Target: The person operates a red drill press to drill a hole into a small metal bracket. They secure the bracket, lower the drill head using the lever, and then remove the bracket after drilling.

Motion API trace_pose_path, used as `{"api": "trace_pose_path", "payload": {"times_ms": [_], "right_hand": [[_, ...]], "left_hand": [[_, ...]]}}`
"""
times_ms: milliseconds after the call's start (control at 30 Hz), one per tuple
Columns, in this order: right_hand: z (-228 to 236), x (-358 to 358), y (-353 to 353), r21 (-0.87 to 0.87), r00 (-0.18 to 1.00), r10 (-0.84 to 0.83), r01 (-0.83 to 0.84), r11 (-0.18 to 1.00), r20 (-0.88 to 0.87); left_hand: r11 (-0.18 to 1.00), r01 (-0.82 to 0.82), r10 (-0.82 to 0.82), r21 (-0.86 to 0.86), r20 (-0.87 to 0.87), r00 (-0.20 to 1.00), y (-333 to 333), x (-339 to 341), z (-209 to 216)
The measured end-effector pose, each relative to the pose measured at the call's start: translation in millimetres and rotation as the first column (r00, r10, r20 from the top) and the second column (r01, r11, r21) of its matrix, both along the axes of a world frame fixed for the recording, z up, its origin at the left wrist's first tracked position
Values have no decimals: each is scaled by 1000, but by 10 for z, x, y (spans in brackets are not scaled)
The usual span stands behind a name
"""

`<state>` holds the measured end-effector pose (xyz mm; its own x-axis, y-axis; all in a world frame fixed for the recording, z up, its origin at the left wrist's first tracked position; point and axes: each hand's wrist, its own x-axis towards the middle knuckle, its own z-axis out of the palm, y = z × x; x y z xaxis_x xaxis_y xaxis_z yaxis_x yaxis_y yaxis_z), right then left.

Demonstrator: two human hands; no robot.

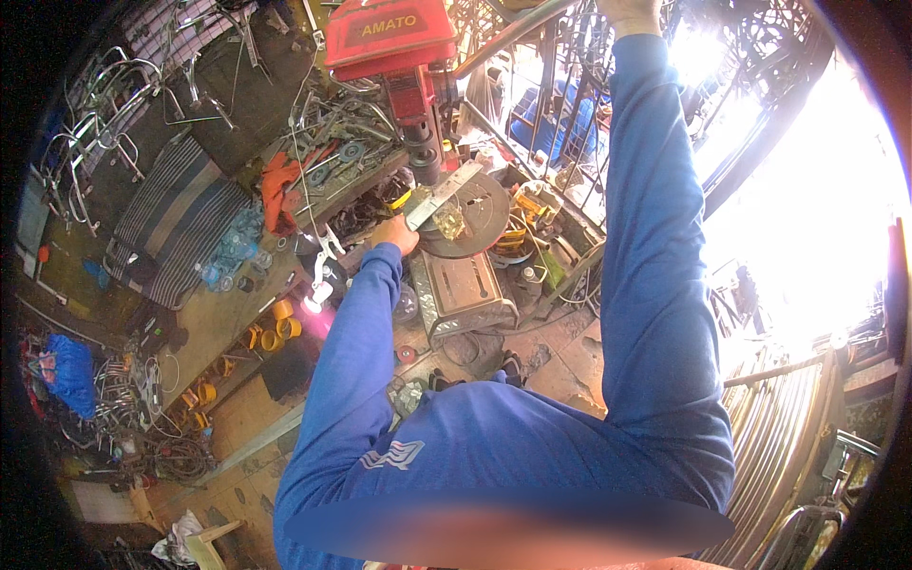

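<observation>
A red drill press (389, 38) stands ahead of me, its dark spindle (424, 161) over a round metal table (486, 217). My left hand (394, 234) is closed on the near end of a flat metal bar (445, 195), which lies slantwise across that table under the spindle. Beside the bar sits a small yellowish lump (450, 223). My right arm is stretched up and forward; my right hand (632, 11) is cut off by the top edge, its fingers out of sight. A metal pipe (513, 38) slants from the press up toward that hand.
Left of the press, a workbench (356, 185) carries metal parts and an orange cloth (277, 193). A white clamp-like fixture (328, 249) stands near my left forearm. Yellow rings (285, 320) lie lower left. Metal racks and bars crowd the right; the press base (465, 290) is in front of me.
</observation>
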<state>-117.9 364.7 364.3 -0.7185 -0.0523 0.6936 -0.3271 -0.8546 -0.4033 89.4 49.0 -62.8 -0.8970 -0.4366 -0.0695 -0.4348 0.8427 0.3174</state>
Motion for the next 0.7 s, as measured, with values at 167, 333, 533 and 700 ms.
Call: {"api": "trace_pose_path", "payload": {"times_ms": [167,333,533,700], "right_hand": [[1,17,8,-3,1000,-1,1,1000,-3],[-12,64,3,-7,1000,-14,14,1000,3],[-42,-23,41,15,998,-67,67,998,-17],[-11,-134,110,-123,840,519,-505,854,161]], "left_hand": [[1000,-2,2,1,-21,1000,-3,-2,-8],[1000,-6,6,15,-5,1000,3,-2,15],[1000,-3,3,-6,16,1000,22,18,46],[1000,-12,12,-5,39,999,29,15,74]]}}
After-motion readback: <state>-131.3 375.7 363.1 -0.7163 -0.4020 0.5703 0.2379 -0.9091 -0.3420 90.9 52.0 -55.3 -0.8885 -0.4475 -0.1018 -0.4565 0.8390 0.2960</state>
